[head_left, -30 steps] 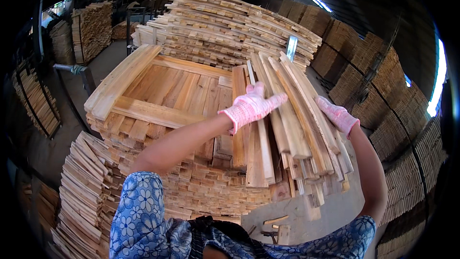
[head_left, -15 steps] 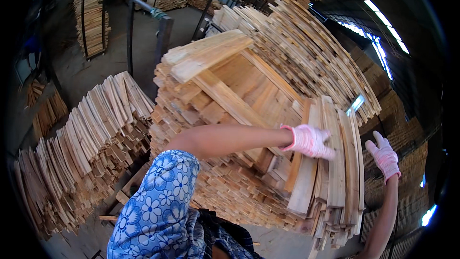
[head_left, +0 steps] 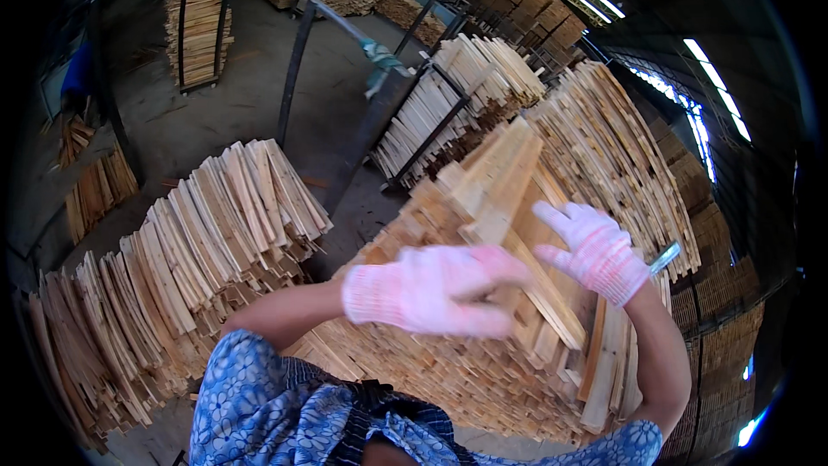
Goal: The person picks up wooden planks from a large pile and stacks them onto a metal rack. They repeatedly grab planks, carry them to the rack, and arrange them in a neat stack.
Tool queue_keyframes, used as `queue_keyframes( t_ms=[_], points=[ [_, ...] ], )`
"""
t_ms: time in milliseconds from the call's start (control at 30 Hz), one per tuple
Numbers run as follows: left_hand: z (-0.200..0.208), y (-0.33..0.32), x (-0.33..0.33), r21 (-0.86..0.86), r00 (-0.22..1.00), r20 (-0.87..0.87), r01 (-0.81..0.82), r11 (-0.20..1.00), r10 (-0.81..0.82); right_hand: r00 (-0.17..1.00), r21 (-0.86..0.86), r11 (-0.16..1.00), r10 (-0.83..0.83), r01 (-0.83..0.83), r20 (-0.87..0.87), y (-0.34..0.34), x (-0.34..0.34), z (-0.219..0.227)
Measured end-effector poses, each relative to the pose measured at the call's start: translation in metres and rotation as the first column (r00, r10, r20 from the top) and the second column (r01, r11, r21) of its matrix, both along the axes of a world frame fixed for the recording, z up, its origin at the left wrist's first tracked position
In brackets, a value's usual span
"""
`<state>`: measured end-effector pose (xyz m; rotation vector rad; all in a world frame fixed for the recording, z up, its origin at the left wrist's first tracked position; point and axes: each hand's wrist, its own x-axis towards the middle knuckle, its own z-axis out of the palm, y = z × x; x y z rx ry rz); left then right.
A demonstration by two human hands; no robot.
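Both my hands wear pink and white knitted gloves. My left hand [head_left: 435,291], somewhat blurred, hovers above the near side of a large stack of wooden boards [head_left: 440,371]. Its fingers are apart and hold nothing that I can see. Over the stack's right part is my right hand [head_left: 595,248], open, with thumb and fingers spread. Between the hands, a long narrow plank [head_left: 545,293] lies slantwise on the stack. Beyond it rest wider loose boards [head_left: 502,181]. My right wrist hides part of the planks [head_left: 611,367] at the right edge.
A lower row of leaning boards [head_left: 177,255] runs along the left. Behind the stack rise a metal post and rail [head_left: 345,22] with a blue-green wrap, and a racked board pile [head_left: 431,116]. Another tall lumber stack [head_left: 617,147] stands close on the far right.
My left hand has come back leftward from the right-hand planks. My right hand has swung in from beyond the right edge to above the stack. The view has shifted.
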<state>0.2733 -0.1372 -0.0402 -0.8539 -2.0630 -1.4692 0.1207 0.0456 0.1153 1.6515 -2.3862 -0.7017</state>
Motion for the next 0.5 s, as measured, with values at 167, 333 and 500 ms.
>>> queue_keyframes(
  t_ms=[167, 333, 500],
  points=[
    [-0.192, -0.093, 0.011, 0.273, 0.729, 0.526, -0.632, 0.725, 0.438, 0.968, 0.089, 0.964, 0.245, -0.249, 0.053, -0.152, 0.025, -0.008],
    [-0.309, -0.085, 0.072, -0.027, 0.196, 0.951, -0.717, 0.696, 0.238, 0.854, 0.285, 0.807, 0.471, -0.518, 0.218, -0.302, 0.04, -0.068],
    [-0.393, -0.054, 0.107, -0.015, 0.026, 0.998, -0.806, 0.592, 0.061, 0.804, 0.436, 0.678, 0.536, -0.592, 0.257, -0.436, 0.088, -0.172]
  ],
)
